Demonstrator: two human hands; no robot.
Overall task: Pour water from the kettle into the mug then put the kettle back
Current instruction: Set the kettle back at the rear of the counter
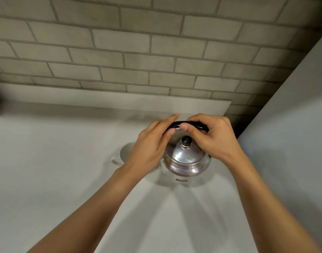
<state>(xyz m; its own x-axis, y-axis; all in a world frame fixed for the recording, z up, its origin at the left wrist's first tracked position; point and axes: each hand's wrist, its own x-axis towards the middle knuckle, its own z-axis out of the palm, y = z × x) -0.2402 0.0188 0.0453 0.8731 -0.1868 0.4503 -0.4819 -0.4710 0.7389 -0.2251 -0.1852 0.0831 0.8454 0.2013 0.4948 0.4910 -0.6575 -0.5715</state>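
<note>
A shiny steel kettle (186,159) with a black lid knob stands on the white counter (47,179). Its black arched handle (176,124) rises over the lid. My right hand (211,137) is curled around the handle's right part, thumb in front. My left hand (151,143) rests against the handle's left end, with fingers extended over it and thumb below. A white mug (122,154) sits on the counter just left of the kettle, mostly hidden behind my left hand; only part of its rim and its handle show.
A grey brick wall (138,52) backs the counter, with a low white ledge (111,99) along its foot. A plain white panel (293,125) rises on the right, close to the kettle.
</note>
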